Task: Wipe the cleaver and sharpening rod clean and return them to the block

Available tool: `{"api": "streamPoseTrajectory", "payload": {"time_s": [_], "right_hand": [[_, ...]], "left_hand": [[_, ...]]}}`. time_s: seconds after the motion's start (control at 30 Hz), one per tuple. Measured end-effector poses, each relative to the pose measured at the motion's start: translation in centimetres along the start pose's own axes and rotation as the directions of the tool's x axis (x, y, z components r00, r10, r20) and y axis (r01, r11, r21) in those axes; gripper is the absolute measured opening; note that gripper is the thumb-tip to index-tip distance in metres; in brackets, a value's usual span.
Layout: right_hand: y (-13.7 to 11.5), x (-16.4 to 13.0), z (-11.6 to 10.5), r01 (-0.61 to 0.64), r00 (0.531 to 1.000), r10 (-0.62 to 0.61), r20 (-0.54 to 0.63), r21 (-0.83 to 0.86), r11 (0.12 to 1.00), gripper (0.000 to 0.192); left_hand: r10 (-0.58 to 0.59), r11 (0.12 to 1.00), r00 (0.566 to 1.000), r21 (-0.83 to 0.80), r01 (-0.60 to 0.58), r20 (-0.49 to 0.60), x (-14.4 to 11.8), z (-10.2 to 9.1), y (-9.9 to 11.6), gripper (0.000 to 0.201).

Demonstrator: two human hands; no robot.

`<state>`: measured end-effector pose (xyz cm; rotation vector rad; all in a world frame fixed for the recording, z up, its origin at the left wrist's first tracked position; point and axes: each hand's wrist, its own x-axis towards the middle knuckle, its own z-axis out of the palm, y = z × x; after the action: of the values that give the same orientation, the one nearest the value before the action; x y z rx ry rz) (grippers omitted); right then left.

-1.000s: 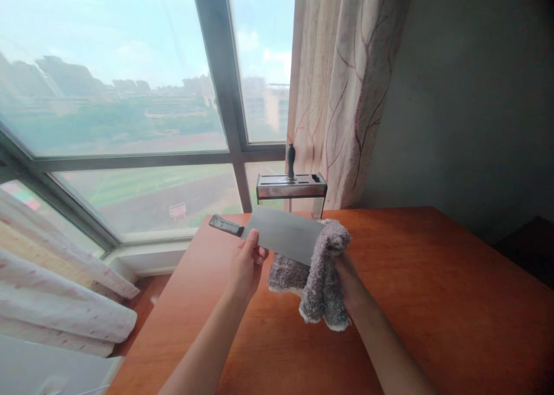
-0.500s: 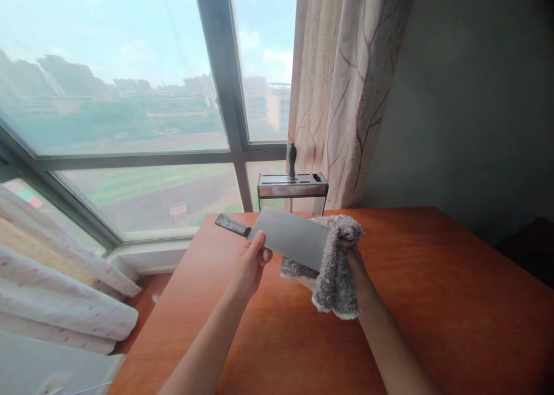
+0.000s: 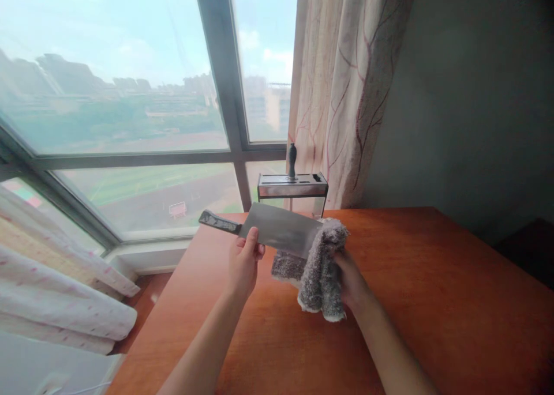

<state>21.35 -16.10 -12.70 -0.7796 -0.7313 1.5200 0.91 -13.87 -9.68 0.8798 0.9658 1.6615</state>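
Holding a cleaver (image 3: 277, 229) up over the far left part of the surface (image 3: 433, 279), we have the left hand (image 3: 244, 262) pinched on the blade near its heel, thumb on the near face, fingers behind it. The dark handle (image 3: 219, 222) sticks out free to the left, pointing toward the window. The right hand (image 3: 352, 279) is clamped on a fuzzy grey cloth (image 3: 318, 274), which wraps over the blade's far end and hangs down in soft folds above the surface, not resting on it.

We judge the cleaver stiff and fairly heavy, with a broad flat steel blade that looks smooth and likely slippery under bare fingers. The long lower edge is probably the sharp one, so the safe holds are the handle or the flat faces near the spine, as the left hand does now. The cloth is light, limp and thick enough to pad the fingers; it bunches anywhere we grab it.

At the far edge of the surface, by the curtain (image 3: 346, 83), stands a metal knife block (image 3: 292, 188) with one dark handle upright in it, well apart from both hands.
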Motion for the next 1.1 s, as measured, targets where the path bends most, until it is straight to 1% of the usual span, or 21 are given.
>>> {"api": "streamPoseTrajectory", "payload": {"time_s": [0.1, 0.17, 0.27, 0.37, 0.43, 0.53, 0.6, 0.67, 0.73, 0.8, 0.83, 0.9, 0.97, 1.03, 1.1], "right_hand": [[0.2, -0.4, 1.2, -0.045, 0.997, 0.049, 0.062, -0.062, 0.997, 0.034], [0.5, -0.4, 1.9, -0.049, 0.996, 0.056, 0.072, -0.086, 0.995, 0.033], [0.5, -0.4, 2.1, -0.062, 0.997, 0.063, 0.046, -0.032, 0.998, 0.03], [0.1, -0.3, 1.6, -0.071, 0.997, 0.071, 0.017, 0.015, 0.997, 0.03], [-0.1, -0.2, 1.2, -0.065, 0.998, 0.065, 0.001, 0.022, 0.998, 0.03], [-0.4, 0.0, 0.8, -0.059, 0.998, 0.06, -0.013, 0.052, 0.997, 0.03], [-0.5, 0.2, 0.6, -0.035, 0.998, 0.04, -0.052, 0.093, 0.995, 0.028], [-0.6, 0.6, 0.5, 0.015, 0.992, 0.002, -0.126, 0.137, 0.99, 0.026], [-0.7, 0.8, 0.3, 0.061, 0.982, -0.029, -0.187, 0.167, 0.984, 0.026], [-0.8, 0.9, 0.2, 0.061, 0.981, -0.03, -0.192, 0.158, 0.986, 0.026], [-0.7, 0.8, 0.1, 0.046, 0.985, -0.022, -0.173, 0.137, 0.99, 0.026], [-0.6, 0.7, 0.1, -0.009, 0.995, 0.015, -0.098, 0.065, 0.998, 0.027], [-0.3, 0.4, 0.2, -0.06, 0.998, 0.06, 0.001, -0.029, 0.998, 0.032], [-0.1, 0.2, 0.3, -0.093, 0.989, 0.107, 0.103, -0.133, 0.987, 0.037], [-0.1, 0.0, 0.5, -0.102, 0.974, 0.141, 0.177, -0.211, 0.972, 0.042]], "left_hand": [[0.047, 0.998, 0.996, 0.051, -0.044, -0.071, -0.2, -0.1, -0.1, 0.041], [0.053, 0.994, 0.996, 0.097, -0.045, -0.073, -0.3, -0.1, -0.1, 0.041], [0.051, 0.987, 0.998, 0.154, -0.048, -0.02, -0.6, 0.1, 0.0, 0.042], [0.054, 0.984, 0.997, 0.168, -0.061, 0.048, -0.7, 0.1, 0.2, 0.042], [0.069, 0.981, 0.996, 0.18, -0.079, 0.063, -0.7, 0.1, 0.4, 0.042], [0.092, 0.976, 0.994, 0.193, -0.102, 0.06, -0.6, 0.0, 0.5, 0.042], [0.096, 0.976, 0.994, 0.188, -0.106, 0.058, -0.5, 0.0, 0.6, 0.041], [0.102, 0.975, 0.993, 0.189, -0.113, 0.066, -0.5, 0.0, 0.6, 0.039], [0.109, 0.967, 0.991, 0.224, -0.125, 0.08, -0.7, 0.1, 0.6, 0.039], [0.114, 0.952, 0.989, 0.273, -0.136, 0.094, -0.9, 0.2, 0.5, 0.041], [0.117, 0.947, 0.988, 0.29, -0.141, 0.098, -1.0, 0.2, 0.5, 0.041], [0.13, 0.946, 0.988, 0.287, -0.149, 0.084, -1.1, 0.2, 0.4, 0.039], [0.153, 0.956, 0.987, 0.248, -0.158, 0.037, -1.2, 0.1, 0.3, 0.039], [0.17, 0.966, 0.985, 0.203, -0.163, -0.015, -1.1, 0.1, 0.3, 0.04], [0.17, 0.97, 0.984, 0.186, -0.159, -0.044, -1.0, 0.0, 0.4, 0.04]]}}
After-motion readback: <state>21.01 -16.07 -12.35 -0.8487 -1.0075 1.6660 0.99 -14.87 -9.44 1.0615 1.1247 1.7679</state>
